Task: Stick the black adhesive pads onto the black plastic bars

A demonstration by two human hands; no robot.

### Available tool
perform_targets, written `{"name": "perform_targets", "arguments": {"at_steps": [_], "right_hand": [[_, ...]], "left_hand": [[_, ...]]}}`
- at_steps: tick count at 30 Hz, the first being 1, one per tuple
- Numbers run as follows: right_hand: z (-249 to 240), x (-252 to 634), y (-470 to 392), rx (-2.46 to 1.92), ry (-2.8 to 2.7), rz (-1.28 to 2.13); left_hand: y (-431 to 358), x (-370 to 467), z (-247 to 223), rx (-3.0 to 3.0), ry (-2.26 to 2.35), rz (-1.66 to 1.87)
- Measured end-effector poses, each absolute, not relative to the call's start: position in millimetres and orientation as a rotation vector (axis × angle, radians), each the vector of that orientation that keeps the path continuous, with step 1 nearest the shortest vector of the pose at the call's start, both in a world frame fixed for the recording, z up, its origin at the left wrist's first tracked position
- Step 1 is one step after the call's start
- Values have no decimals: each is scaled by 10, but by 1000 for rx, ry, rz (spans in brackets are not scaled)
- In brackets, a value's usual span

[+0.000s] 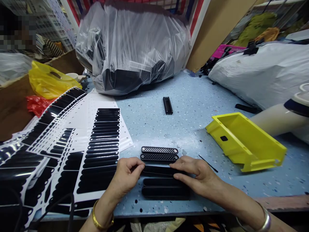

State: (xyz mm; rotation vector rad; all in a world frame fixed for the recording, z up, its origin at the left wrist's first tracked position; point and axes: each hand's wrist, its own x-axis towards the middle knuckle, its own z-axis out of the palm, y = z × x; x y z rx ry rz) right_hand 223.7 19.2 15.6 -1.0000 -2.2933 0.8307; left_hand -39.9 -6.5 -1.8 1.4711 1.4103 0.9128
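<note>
My left hand (129,174) pinches the left end of a thin black strip (156,170) that lies lengthwise on or just above a black bar; the two are hard to tell apart. At the right end, my right hand (196,172) grips the bar between thumb and fingers. Just beyond it lie two round-ended bars with a diamond lattice face, one lattice bar (159,157) nearest the strip. Closer to me are two smooth dark bars, the front bar (166,192) partly in shadow. To the left, a white sheet (98,193) carries rows of black strips (103,148).
A yellow bin (251,141) stands at right, beside a thin black stick (208,163). A slotted black piece (167,105) lies mid-table. Behind is a large plastic-wrapped bundle (137,48). More strip sheets, a yellow bag (50,80) and a partly seen person (45,48) are left.
</note>
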Motion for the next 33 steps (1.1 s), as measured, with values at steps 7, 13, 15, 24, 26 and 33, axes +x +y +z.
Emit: {"name": "perform_targets", "arguments": {"at_steps": [7, 13, 15, 24, 26, 33], "right_hand": [[140, 2230, 61, -1050, -2220, 739], [127, 2242, 83, -994, -2223, 777], [123, 2231, 83, -1002, -2206, 776], [165, 2170, 91, -1010, -2200, 676], [147, 2184, 82, -1009, -2185, 666], [81, 2230, 51, -1073, -2120, 811]], "left_hand": [[-69, -391, -14, 1476, 1421, 918], [-75, -390, -12, 1467, 1445, 910], [-76, -388, -11, 1466, 1446, 908], [-80, -384, -18, 1454, 1443, 905], [-82, -385, -24, 1449, 1448, 906], [-81, -387, -31, 1446, 1460, 899]]}}
